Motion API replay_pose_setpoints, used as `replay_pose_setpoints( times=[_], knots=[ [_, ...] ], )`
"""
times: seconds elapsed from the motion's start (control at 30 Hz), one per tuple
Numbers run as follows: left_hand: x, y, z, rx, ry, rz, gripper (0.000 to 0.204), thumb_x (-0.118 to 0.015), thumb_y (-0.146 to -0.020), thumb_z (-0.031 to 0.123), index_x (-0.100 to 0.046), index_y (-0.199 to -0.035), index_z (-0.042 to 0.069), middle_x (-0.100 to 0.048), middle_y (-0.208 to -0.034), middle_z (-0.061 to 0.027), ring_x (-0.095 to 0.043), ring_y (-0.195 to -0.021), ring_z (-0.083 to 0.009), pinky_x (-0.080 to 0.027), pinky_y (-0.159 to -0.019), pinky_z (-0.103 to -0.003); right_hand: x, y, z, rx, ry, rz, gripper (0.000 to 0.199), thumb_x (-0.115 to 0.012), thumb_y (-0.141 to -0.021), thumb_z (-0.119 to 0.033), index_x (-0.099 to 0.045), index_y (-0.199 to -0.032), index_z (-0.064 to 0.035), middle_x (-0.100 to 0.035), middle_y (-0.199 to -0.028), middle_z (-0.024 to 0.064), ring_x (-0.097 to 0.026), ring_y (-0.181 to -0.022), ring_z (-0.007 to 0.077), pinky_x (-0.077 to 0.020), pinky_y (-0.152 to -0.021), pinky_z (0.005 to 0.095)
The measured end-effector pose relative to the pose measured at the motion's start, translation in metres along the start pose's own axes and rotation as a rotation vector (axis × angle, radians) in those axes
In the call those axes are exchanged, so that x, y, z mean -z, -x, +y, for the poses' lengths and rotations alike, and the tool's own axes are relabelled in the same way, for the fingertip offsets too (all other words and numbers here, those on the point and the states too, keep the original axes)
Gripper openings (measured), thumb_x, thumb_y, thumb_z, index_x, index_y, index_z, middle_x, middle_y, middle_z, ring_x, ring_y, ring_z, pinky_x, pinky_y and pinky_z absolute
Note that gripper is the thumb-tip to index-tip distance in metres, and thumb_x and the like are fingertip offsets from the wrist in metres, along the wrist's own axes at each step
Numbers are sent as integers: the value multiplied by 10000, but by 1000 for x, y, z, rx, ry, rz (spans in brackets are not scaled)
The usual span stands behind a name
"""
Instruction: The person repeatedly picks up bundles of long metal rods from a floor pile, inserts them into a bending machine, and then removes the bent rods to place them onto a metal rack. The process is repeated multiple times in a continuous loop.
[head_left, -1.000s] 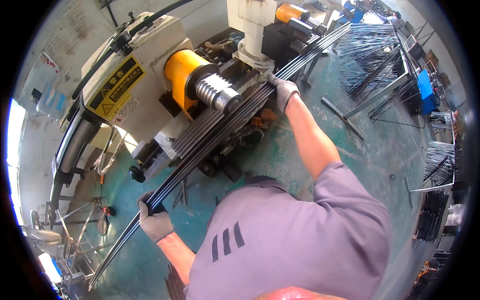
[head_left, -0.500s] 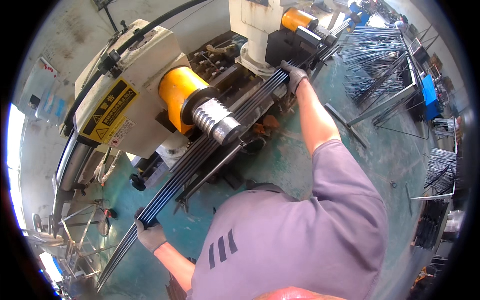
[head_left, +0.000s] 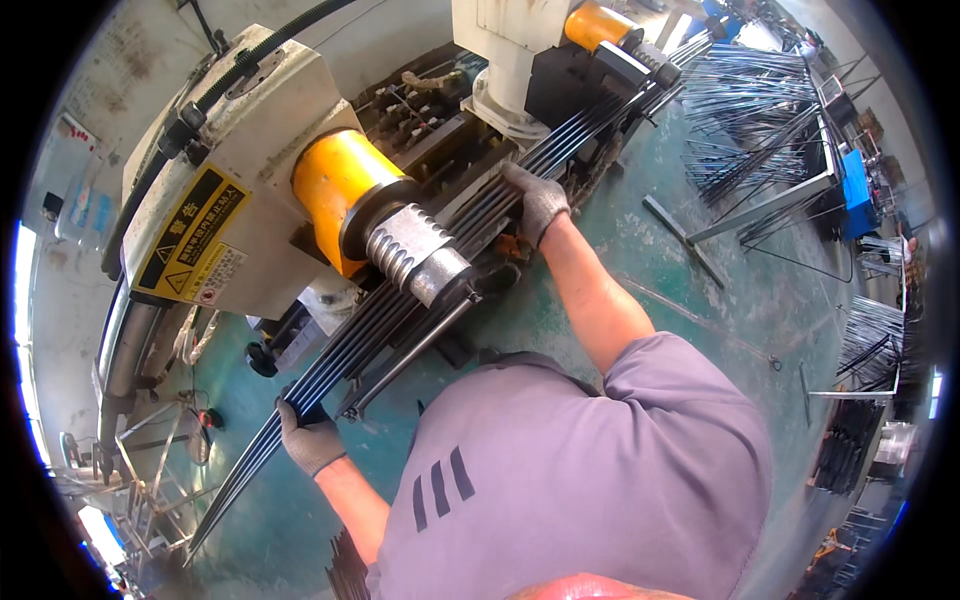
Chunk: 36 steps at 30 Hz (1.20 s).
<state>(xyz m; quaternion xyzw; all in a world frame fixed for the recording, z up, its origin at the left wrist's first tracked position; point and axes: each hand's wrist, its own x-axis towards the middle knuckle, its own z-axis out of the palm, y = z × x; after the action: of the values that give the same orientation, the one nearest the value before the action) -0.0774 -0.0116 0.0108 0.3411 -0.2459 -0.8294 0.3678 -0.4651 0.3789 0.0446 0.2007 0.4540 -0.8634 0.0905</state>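
A bundle of several long dark metal rods (head_left: 328, 370) runs diagonally from the lower left, below a machine's yellow roller head (head_left: 345, 190), to the upper right. My left hand (head_left: 312, 442), in a grey glove, is closed round the rods near their lower-left end. Farther along, my right hand (head_left: 543, 206), gloved too, grips the bundle's near side between the two yellow heads; its fingertips are partly hidden. A grooved metal spindle (head_left: 420, 255) sticks out over the rods and hides part of them.
The far machine has a second yellow head (head_left: 598, 27). A short bar (head_left: 415, 350) with a bracket runs along the rods' near side. At the right, a heap of metal rods (head_left: 745, 100) lies on a rack (head_left: 765, 205). A loose steel bar (head_left: 685, 240) lies on the green floor.
My right hand has moved down and left along the rods, closer to the near yellow head. My left hand has shifted slightly right and up. The view has also shifted a little.
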Motion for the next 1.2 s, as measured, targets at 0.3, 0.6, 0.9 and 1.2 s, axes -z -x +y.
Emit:
replay_pose_setpoints(
  times=[0.3, 0.6, 0.9, 1.2],
  knots=[
    [7, -3, 36, -65, 52, 53, 404, -488, -1178, 248, -669, -1395, -41, -704, -1403, -203, -666, -1321, -330, -497, -1206, -530, 44, -76, -43, 35, 29, -12, 279, -842, -973, -194, -779, -1161, 1, -811, -1077, 121, -783, -925, 307, -659, -848, 485],
    [24, 2, 40, -113, 57, 38, 315, -527, -1173, 179, -657, -1332, -59, -730, -1286, -178, -685, -1232, -320, -510, -1182, -470, 70, -144, -109, 46, 63, 52, 370, -794, -1026, -427, -756, -1173, -90, -802, -1168, 98, -752, -1130, 312, -585, -1038, 528],
    [-37, 33, -11, 86, 132, -19, 328, -622, -1149, 243, -656, -1302, -45, -734, -1287, -194, -688, -1249, -340, -503, -1215, -509, 4, 2, 39, 15, 86, -8, 350, -886, -955, -220, -764, -1174, 24, -792, -1107, 137, -770, -914, 288, -647, -750, 459],
    [-34, 54, -13, 146, 112, -186, 600, -643, -1131, 390, -566, -1482, -91, -653, -1478, -248, -604, -1414, -376, -441, -1254, -515, 66, -120, -47, -18, 124, -92, 403, -728, -1069, -328, -756, -1374, -66, -785, -1326, 102, -724, -1229, 281, -559, -1101, 431]
  ],
)
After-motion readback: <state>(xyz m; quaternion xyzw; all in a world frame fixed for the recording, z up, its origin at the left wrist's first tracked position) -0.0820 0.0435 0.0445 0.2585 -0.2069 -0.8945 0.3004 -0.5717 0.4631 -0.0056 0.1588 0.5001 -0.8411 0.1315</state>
